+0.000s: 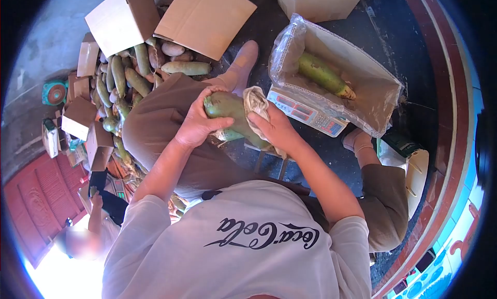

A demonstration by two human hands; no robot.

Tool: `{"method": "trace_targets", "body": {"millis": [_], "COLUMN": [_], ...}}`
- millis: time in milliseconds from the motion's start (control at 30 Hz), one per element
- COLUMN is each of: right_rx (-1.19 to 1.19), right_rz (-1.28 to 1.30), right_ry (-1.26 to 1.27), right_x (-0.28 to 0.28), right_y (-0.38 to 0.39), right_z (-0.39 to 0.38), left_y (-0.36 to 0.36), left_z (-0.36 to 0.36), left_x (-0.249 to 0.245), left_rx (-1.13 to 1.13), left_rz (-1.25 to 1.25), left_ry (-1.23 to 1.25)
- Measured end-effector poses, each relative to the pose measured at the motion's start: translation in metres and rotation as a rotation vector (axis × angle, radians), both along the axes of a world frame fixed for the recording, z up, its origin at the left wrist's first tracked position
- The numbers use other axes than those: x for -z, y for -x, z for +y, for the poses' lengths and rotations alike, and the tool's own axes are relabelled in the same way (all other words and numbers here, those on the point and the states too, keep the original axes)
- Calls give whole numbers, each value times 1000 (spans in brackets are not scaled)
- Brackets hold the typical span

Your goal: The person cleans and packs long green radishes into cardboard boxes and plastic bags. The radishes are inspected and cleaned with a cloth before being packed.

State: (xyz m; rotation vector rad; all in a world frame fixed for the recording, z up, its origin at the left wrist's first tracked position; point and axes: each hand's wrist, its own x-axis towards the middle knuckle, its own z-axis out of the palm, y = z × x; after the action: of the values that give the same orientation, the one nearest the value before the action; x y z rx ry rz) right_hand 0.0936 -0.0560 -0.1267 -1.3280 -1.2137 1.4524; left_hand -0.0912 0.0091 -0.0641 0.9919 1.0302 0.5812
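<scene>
My left hand (194,124) is wrapped around one end of a large green radish (228,106) in front of my knees. A crumpled, dirty pale cloth (256,107) is gripped in my right hand (277,127), pressed against the other end of that radish. Below it, close to my left fingers, shows part of another pale green radish (228,135). To the right, a plastic-lined cardboard box (374,112) has one green radish (323,75) lying inside. The box rests on a digital scale (303,111) with a keypad and a lit red display.
A heap of green radishes (137,82) lies on the floor at the left, with cardboard boxes (204,20) over and around it. Another cardboard box (318,2) stands at the top. A co-worker (98,221) is at the lower left.
</scene>
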Motion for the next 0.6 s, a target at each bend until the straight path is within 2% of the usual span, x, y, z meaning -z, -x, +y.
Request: {"method": "trace_targets", "body": {"millis": [133, 233, 333, 433, 567, 600], "right_rx": [190, 217, 213, -7, 26, 120], "right_rz": [171, 189, 560, 287, 342, 411], "right_ry": [96, 394, 627, 333, 441, 475], "right_x": [7, 21, 20, 14, 18, 21], "right_y": [13, 12, -2, -7, -5, 0], "right_z": [0, -2, -13, -25, -29, -28], "left_y": [1, 0, 0, 3, 3, 3], "left_z": [0, 1, 0, 0, 1, 2], "left_x": [-6, -2, -8, -5, -6, -8], "left_rx": [-10, 35, 20, -1, -17, -23], "left_rz": [4, 13, -40, -40, -68, -70], "left_ry": [57, 44, 65, 56, 78, 84]}}
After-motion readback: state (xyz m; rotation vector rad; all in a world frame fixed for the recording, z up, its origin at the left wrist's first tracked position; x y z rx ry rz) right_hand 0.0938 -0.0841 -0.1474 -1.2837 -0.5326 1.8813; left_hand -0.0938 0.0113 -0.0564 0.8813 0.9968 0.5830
